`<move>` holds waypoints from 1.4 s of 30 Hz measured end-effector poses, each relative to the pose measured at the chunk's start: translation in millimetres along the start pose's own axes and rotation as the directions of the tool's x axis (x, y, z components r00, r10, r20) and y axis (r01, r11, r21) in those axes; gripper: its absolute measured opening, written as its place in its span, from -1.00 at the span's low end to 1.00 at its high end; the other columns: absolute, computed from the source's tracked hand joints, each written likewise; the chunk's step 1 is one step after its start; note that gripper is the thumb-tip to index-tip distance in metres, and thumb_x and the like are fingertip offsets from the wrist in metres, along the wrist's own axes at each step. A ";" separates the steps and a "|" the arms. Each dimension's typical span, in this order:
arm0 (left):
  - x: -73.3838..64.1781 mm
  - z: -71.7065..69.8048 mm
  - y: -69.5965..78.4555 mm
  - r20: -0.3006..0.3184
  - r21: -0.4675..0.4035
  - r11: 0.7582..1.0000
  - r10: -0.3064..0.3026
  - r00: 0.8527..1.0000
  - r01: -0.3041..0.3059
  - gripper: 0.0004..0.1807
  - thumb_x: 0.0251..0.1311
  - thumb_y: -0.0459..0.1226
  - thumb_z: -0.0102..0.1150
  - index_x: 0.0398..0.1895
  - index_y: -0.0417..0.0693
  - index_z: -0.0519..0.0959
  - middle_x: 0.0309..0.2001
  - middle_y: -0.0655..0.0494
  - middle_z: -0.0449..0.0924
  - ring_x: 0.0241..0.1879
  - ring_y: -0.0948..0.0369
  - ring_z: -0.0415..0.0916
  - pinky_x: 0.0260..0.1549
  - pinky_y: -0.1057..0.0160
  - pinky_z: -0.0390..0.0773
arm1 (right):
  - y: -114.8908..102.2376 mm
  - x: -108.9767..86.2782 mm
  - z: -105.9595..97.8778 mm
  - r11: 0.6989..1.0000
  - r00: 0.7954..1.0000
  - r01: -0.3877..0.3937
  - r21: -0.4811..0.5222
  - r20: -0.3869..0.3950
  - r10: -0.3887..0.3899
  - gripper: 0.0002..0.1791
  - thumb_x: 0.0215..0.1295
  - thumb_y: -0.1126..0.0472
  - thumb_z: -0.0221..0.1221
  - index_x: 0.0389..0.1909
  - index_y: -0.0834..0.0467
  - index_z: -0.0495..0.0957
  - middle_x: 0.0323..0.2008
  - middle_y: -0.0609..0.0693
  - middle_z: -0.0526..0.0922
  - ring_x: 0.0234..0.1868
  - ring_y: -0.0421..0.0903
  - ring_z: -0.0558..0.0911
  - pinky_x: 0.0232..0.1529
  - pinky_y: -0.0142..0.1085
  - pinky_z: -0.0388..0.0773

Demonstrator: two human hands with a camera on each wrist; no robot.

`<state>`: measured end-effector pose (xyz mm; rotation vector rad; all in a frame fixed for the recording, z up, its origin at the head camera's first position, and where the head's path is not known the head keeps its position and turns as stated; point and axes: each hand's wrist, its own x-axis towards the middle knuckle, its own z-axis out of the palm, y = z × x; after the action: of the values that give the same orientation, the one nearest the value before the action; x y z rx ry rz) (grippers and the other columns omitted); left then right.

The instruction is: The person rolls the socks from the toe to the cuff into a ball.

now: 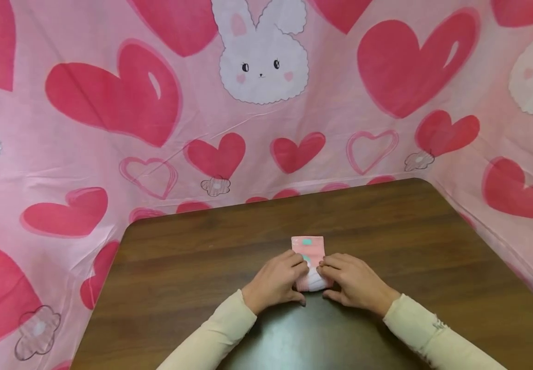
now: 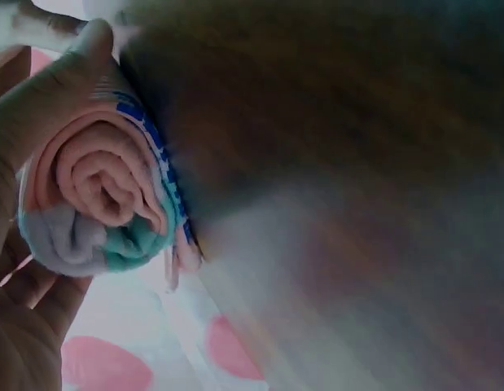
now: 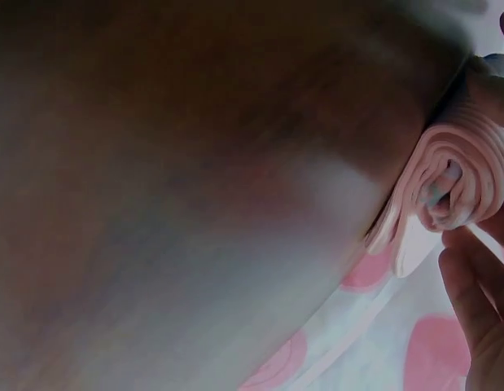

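Presently, left hand (image 1: 277,277) and right hand (image 1: 356,282) grip a partly rolled cloth (image 1: 313,257).
Pink with white and mint patches, its flat end extends outward on the brown table (image 1: 192,262); hands obscure its sides; heart-and-bunny drapery (image 1: 257,121) surrounds.

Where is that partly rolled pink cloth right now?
In the head view, the pink cloth lies on the brown table, below and right of the picture's centre, between the left hand and the right hand.

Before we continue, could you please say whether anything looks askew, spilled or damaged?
Nothing stands out: the pink cloth lies partly rolled on the table, held by the left hand and right hand; no spill or damage shows.
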<state>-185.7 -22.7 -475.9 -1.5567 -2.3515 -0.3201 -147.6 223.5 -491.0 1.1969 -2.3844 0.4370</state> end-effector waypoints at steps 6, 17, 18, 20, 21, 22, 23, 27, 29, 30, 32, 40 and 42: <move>3.9 0.3 4.0 0.025 0.101 0.994 -0.042 0.999 0.040 -0.31 -0.42 0.07 0.72 -0.30 -0.02 0.49 -0.25 0.18 0.44 -0.23 0.21 0.39 -0.26 0.33 0.48 | -2.1 6.5 2.5 0.999 0.999 -0.020 -0.035 0.031 0.021 -0.43 -0.30 0.00 0.65 -0.38 0.07 0.48 -0.32 -0.15 0.44 -0.27 -0.15 0.51 -0.18 -0.18 0.55; 3.8 3.5 -0.4 -0.026 -0.089 0.987 -0.138 0.990 0.135 -0.41 -0.40 -0.10 0.60 -0.23 -0.03 0.52 -0.23 0.18 0.50 -0.28 0.24 0.45 -0.30 0.34 0.51 | -2.2 6.2 5.6 0.988 0.990 -0.129 0.089 -0.050 0.134 -0.60 -0.24 0.19 0.48 -0.34 0.06 0.51 -0.40 -0.23 0.40 -0.49 -0.34 0.34 -0.50 -0.48 0.36; 3.6 3.4 -1.5 -0.030 -0.129 0.981 -0.153 0.988 0.148 -0.42 -0.39 -0.11 0.60 -0.23 -0.04 0.53 -0.22 0.17 0.51 -0.27 0.25 0.46 -0.29 0.35 0.51 | -1.9 5.9 5.2 0.982 0.987 -0.146 0.118 -0.054 0.153 -0.61 -0.23 0.20 0.47 -0.32 0.06 0.53 -0.40 -0.24 0.41 -0.50 -0.35 0.35 -0.51 -0.50 0.35; 3.6 2.0 -3.6 -0.026 -0.213 0.961 -0.185 0.982 0.176 -0.44 -0.37 -0.13 0.59 -0.22 -0.05 0.56 -0.20 0.17 0.54 -0.26 0.27 0.48 -0.27 0.36 0.52 | -1.4 5.6 3.4 0.968 0.980 -0.181 0.174 -0.050 0.192 -0.62 -0.20 0.21 0.46 -0.30 0.06 0.56 -0.38 -0.25 0.45 -0.50 -0.35 0.37 -0.50 -0.54 0.35; 3.7 1.5 -4.8 -0.011 -0.256 0.947 -0.206 0.979 0.196 -0.45 -0.36 -0.13 0.59 -0.21 -0.05 0.56 -0.19 0.18 0.55 -0.25 0.28 0.48 -0.26 0.37 0.51 | -1.2 5.6 2.4 0.959 0.976 -0.200 0.198 -0.042 0.212 -0.62 -0.19 0.20 0.46 -0.28 0.05 0.56 -0.37 -0.26 0.46 -0.49 -0.35 0.39 -0.49 -0.54 0.36; 3.6 0.5 -5.6 0.005 -0.304 0.928 -0.226 0.974 0.217 -0.46 -0.35 -0.14 0.59 -0.21 -0.06 0.57 -0.18 0.17 0.57 -0.25 0.29 0.49 -0.25 0.38 0.51 | -1.0 5.7 1.2 0.950 0.972 -0.219 0.223 -0.031 0.231 -0.62 -0.17 0.20 0.46 -0.27 0.04 0.58 -0.37 -0.27 0.48 -0.48 -0.34 0.41 -0.48 -0.54 0.37; 3.7 -0.1 -6.7 0.024 -0.352 0.904 -0.250 0.968 0.242 -0.47 -0.33 -0.15 0.58 -0.21 -0.06 0.58 -0.18 0.18 0.58 -0.24 0.30 0.50 -0.26 0.40 0.51 | -0.8 5.9 0.1 0.940 0.968 -0.237 0.246 -0.019 0.249 -0.62 -0.16 0.19 0.47 -0.25 0.04 0.58 -0.36 -0.27 0.50 -0.47 -0.34 0.43 -0.46 -0.53 0.40; 3.1 -1.2 -11.1 0.113 -0.520 0.782 -0.335 0.935 0.343 -0.52 -0.27 -0.17 0.55 -0.18 -0.08 0.64 -0.16 0.19 0.66 -0.25 0.34 0.51 -0.29 0.46 0.49 | 0.6 6.4 -3.6 0.888 0.953 -0.296 0.353 0.041 0.301 -0.63 -0.06 0.20 0.46 -0.17 0.04 0.64 -0.27 -0.24 0.62 -0.41 -0.32 0.52 -0.42 -0.46 0.50; 2.9 -1.4 -13.2 0.157 -0.574 0.721 -0.367 0.917 0.387 -0.55 -0.22 -0.17 0.54 -0.18 -0.10 0.66 -0.19 0.18 0.68 -0.27 0.35 0.52 -0.32 0.46 0.50 | 1.4 6.2 -4.8 0.855 0.944 -0.324 0.404 0.077 0.321 -0.65 0.02 0.20 0.45 -0.12 0.05 0.65 -0.25 -0.22 0.65 -0.40 -0.32 0.54 -0.42 -0.42 0.53; 2.8 -1.6 -14.2 0.182 -0.595 0.692 -0.381 0.907 0.410 -0.56 -0.19 -0.16 0.54 -0.17 -0.10 0.68 -0.20 0.18 0.69 -0.28 0.35 0.53 -0.33 0.45 0.51 | 1.8 6.2 -5.3 0.838 0.938 -0.341 0.426 0.098 0.332 -0.67 0.07 0.19 0.44 -0.11 0.06 0.65 -0.25 -0.21 0.66 -0.41 -0.31 0.54 -0.43 -0.41 0.53; 2.7 -2.1 -16.2 0.235 -0.629 0.631 -0.403 0.885 0.454 -0.59 -0.10 -0.13 0.54 -0.18 -0.11 0.68 -0.24 0.20 0.68 -0.33 0.35 0.53 -0.37 0.41 0.53 | 2.4 6.1 -6.6 0.799 0.922 -0.384 0.463 0.145 0.359 -0.72 0.15 0.16 0.42 -0.10 0.04 0.66 -0.29 -0.21 0.66 -0.43 -0.31 0.54 -0.46 -0.39 0.53; 3.2 -4.0 -18.2 0.393 -0.710 0.392 -0.470 0.791 0.585 -0.75 0.10 -0.07 0.45 -0.43 -0.03 0.67 -0.50 0.28 0.54 -0.54 0.33 0.38 -0.55 0.34 0.41 | 7.3 10.1 -11.8 0.655 0.844 -0.536 0.532 0.319 0.431 -0.76 0.34 0.05 0.32 -0.09 0.08 0.65 -0.38 -0.19 0.59 -0.42 -0.23 0.52 -0.46 -0.35 0.51; 3.9 -4.0 -17.8 0.394 -0.725 0.366 -0.474 0.787 0.584 -0.70 0.13 -0.06 0.42 -0.56 -0.03 0.61 -0.59 0.26 0.46 -0.62 0.33 0.29 -0.63 0.34 0.32 | 9.6 12.7 -12.8 0.647 0.839 -0.544 0.535 0.332 0.430 -0.76 0.35 0.05 0.31 -0.09 0.11 0.65 -0.37 -0.17 0.59 -0.40 -0.21 0.51 -0.44 -0.35 0.50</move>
<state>-203.1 -27.7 -471.1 -0.9511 -2.9413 -1.7769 -159.2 226.4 -474.3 0.7918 -2.8197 1.4405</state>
